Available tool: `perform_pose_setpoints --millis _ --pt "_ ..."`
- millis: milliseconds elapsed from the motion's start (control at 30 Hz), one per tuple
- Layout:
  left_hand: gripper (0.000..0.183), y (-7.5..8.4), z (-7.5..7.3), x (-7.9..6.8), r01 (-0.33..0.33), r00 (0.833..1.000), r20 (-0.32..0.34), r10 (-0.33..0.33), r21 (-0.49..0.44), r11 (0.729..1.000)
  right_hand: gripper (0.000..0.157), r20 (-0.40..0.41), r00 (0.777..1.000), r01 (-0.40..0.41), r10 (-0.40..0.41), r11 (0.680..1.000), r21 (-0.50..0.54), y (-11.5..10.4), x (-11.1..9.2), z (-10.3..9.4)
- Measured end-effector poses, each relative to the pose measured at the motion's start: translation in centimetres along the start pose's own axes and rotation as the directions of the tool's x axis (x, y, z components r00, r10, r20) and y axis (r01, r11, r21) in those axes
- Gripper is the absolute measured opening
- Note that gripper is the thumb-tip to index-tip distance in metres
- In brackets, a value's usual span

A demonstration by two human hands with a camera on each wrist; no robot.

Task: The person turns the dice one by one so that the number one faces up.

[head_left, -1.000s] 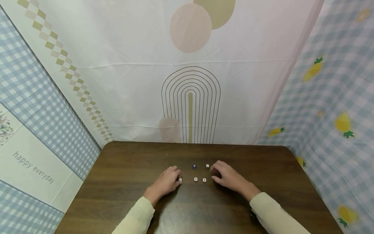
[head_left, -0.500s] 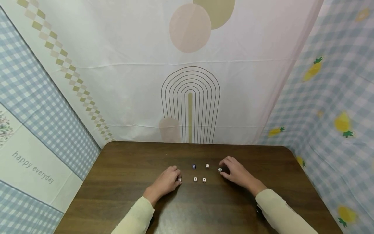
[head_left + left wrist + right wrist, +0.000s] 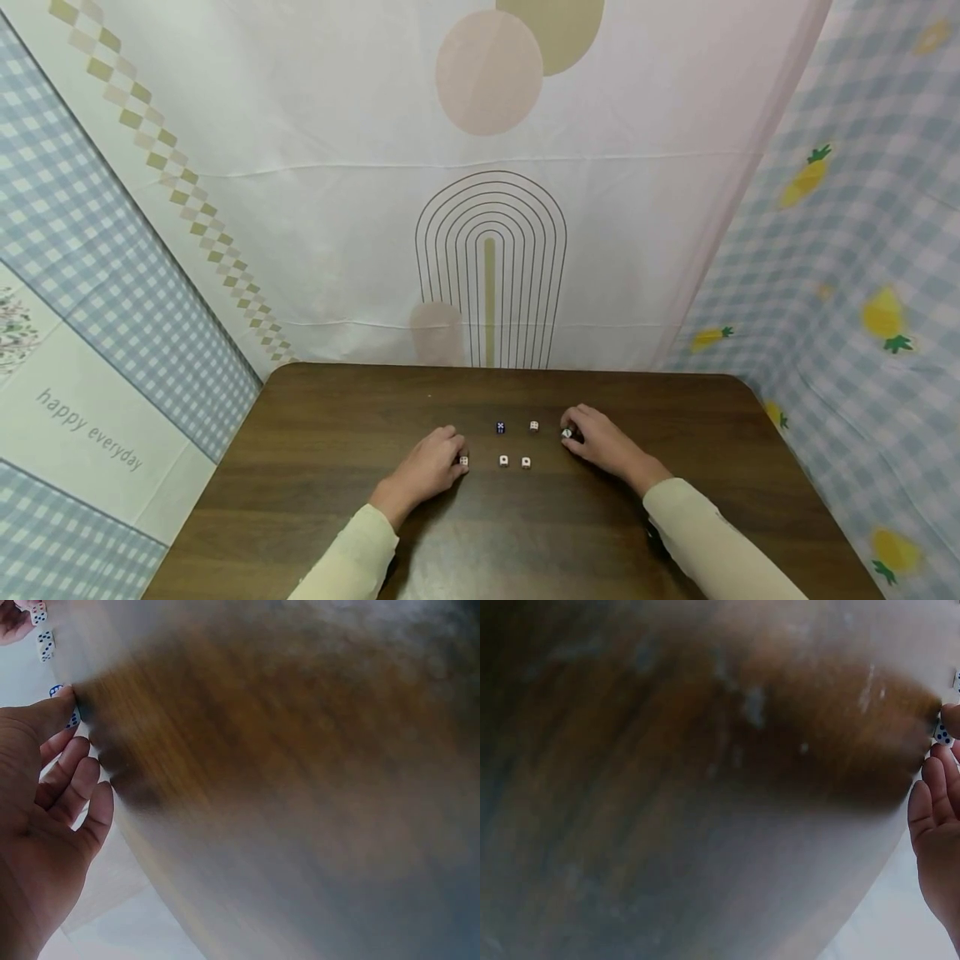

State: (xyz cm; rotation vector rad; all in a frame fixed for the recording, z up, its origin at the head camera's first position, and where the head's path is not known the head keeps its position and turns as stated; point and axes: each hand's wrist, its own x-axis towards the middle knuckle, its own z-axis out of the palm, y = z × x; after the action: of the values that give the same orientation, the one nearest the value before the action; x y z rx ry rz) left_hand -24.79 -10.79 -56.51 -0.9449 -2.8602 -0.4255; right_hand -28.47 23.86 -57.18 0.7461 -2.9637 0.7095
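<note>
Tabletop [image 3: 450, 546] wood is spreading beneath two nearly closed grips: the left hand [image 3: 426, 463] is pinching a white die [image 3: 463, 461] between thumb and fingers, while the right hand [image 3: 602, 440] is pinching a blue-spotted die [image 3: 567, 433] the same way. Between them, a dark blue die [image 3: 500, 427] and a lone white die [image 3: 534, 426] are sitting behind two white dice [image 3: 503, 461], all untouched

"happy everyday", lwr-case, on white panel [image 3: 97, 421] of blue-chk curtain [image 3: 112, 208], L side. Two nr white dice [image 3: 503, 461]: 1 pip up ea.
</note>
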Motion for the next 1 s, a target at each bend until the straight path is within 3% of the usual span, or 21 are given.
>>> perform_pose_setpoints --millis 233,1000 --pt "0.02 -0.06 0.06 0.1 0.001 1.0 0.004 -0.001 -0.01 1.0 0.014 0.006 1.0 -0.021 0.021 1.0 0.023 0.0 -0.2 0.01" --pt "0.019 0.03 0.06 0.08 0.0 1.0 0.001 0.0 -0.001 1.0 0.01 -0.001 1.0 0.025 -0.025 1.0 -0.014 0.07 -0.61 -0.35"
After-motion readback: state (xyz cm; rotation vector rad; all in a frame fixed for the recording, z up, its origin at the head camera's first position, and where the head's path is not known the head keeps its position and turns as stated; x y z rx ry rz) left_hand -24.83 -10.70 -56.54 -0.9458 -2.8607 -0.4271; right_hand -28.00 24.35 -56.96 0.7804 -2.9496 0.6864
